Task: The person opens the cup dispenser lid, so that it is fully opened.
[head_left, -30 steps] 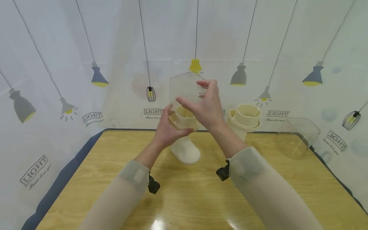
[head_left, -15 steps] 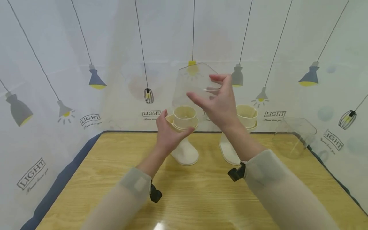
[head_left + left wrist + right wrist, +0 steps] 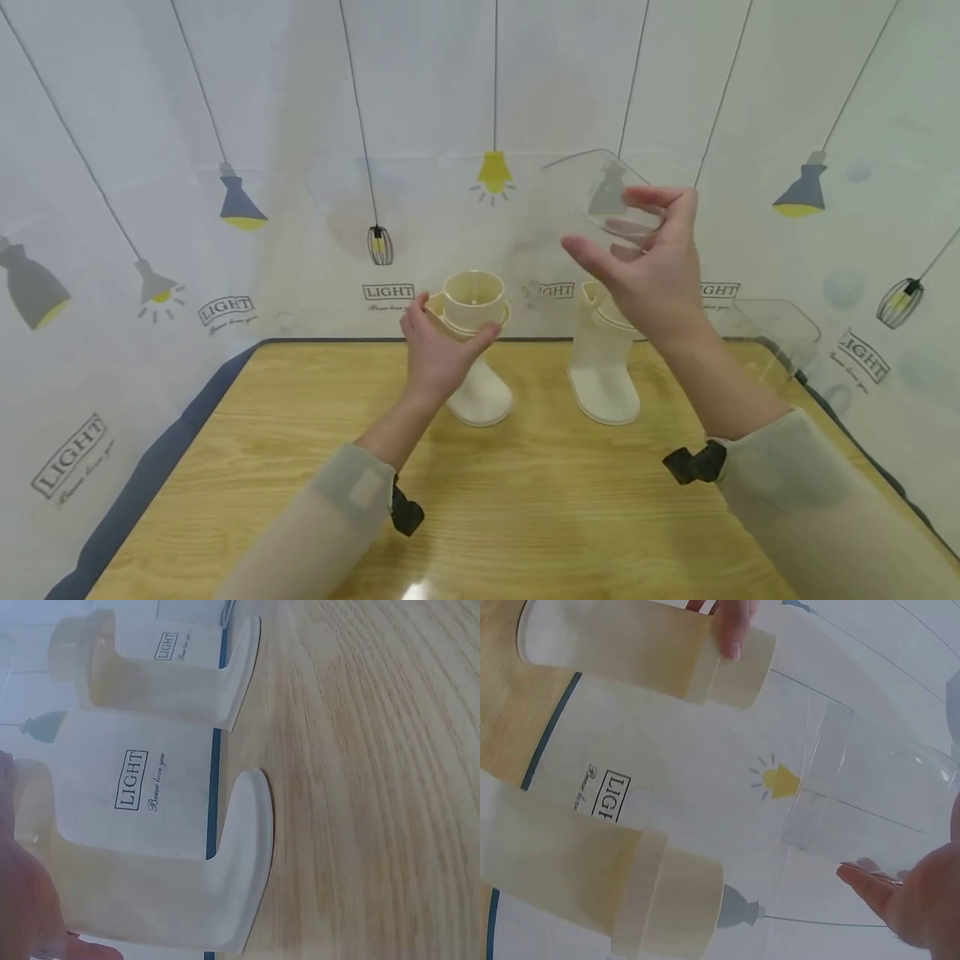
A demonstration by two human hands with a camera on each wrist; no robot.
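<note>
My left hand (image 3: 438,354) grips the collar at the top of a cream plastic stand (image 3: 480,400), thumb in front and fingers behind. The stand is upright on the table, with a round open cup on top and a rounded foot. Up in the air, my right hand (image 3: 660,267) holds a clear plastic container (image 3: 566,196) between thumb and fingers. In the right wrist view the container (image 3: 855,780) hangs level with the stand tops, apart from both. A matching second stand (image 3: 603,383) is to the right, its top partly behind my right hand.
Another clear container (image 3: 780,312) stands at the table's back right, partly behind my right forearm. The wooden table (image 3: 540,500) ends at a dark blue edge (image 3: 360,340) against a white backdrop (image 3: 285,100) printed with lamps.
My right hand has carried the clear container up and to the right, away from above the left stand. My left hand stays at that stand's top.
</note>
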